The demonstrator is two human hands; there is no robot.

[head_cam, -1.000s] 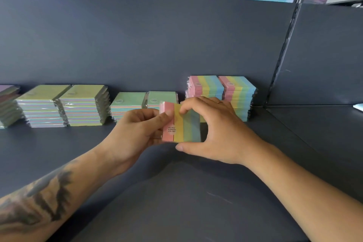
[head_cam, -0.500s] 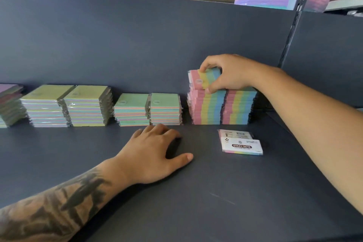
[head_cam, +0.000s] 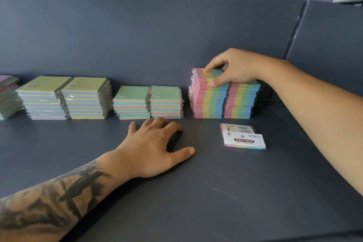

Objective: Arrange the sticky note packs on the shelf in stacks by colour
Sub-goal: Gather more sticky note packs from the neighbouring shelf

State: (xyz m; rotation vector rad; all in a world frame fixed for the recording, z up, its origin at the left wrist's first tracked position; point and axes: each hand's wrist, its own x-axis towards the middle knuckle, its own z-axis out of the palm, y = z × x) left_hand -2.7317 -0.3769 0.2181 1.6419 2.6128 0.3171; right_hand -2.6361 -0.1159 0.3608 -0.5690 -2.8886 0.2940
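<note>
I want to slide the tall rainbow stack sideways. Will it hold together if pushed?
Probably not. The rainbow stack is many loose, film-wrapped packs, likely slippery, and its edges already look uneven. Pushed high, upper packs may shear off; pushing low with both hands seems safer.

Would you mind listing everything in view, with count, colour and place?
striped stacks: two, pink-yellow-green-blue, back right of shelf
top pack: one, striped, on the taller striped stack
green-topped stacks: two, centre back
yellow-green-topped stacks: two, left back
purple-topped stack: one, far left edge
loose packs: two, white labels up, in front of striped stacks
shelf: one, dark grey
left hand: flat on shelf
right hand: pinching top pack
</note>
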